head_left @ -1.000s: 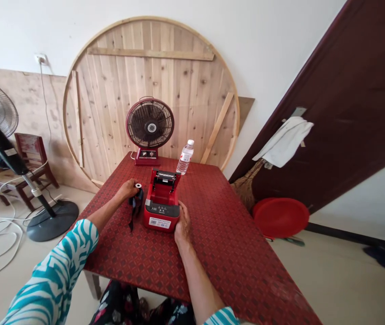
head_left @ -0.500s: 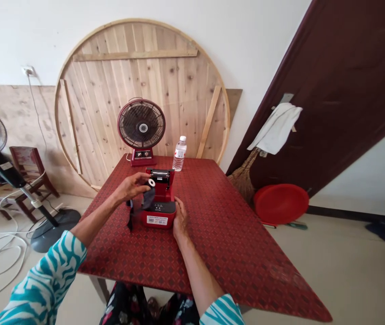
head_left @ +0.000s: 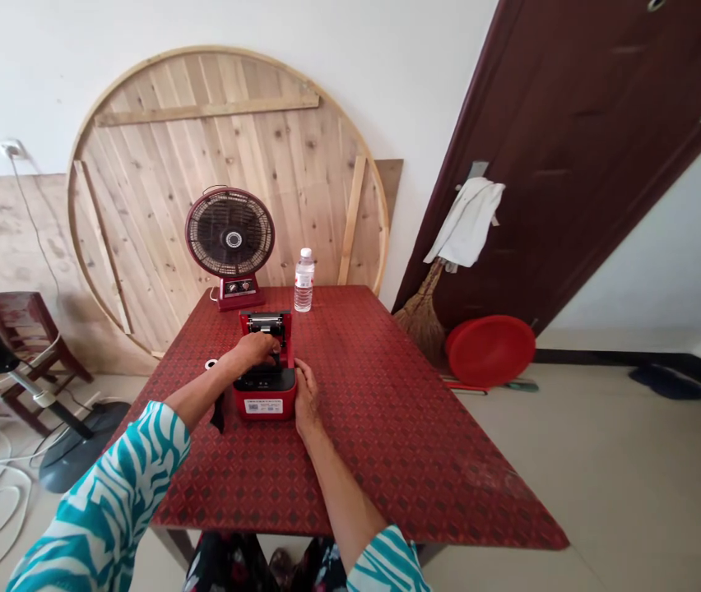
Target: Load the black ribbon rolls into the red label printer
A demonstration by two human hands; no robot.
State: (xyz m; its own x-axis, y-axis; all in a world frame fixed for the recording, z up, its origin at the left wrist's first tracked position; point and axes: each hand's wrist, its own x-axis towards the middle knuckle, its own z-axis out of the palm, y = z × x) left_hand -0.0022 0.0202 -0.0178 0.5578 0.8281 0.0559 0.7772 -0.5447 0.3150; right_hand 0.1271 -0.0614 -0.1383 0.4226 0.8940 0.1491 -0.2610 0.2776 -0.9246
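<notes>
Left hand (head_left: 257, 349): forward, palm down | right hand (head_left: 308, 401): palm inward

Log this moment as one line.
left hand: at opening of boxy red-black printer, lid raised | right hand: against its right side | clear plastic bottle: upright behind

Pretty bright in here, soft shadows, can't pin down the light source. Faint sheen on the dark door (head_left: 564, 131). Wide lens leans it way over and stretches my left sleeve (head_left: 104, 501); fine print on the white label (head_left: 264, 406) near my right hand (head_left: 307, 400) is mush.
</notes>
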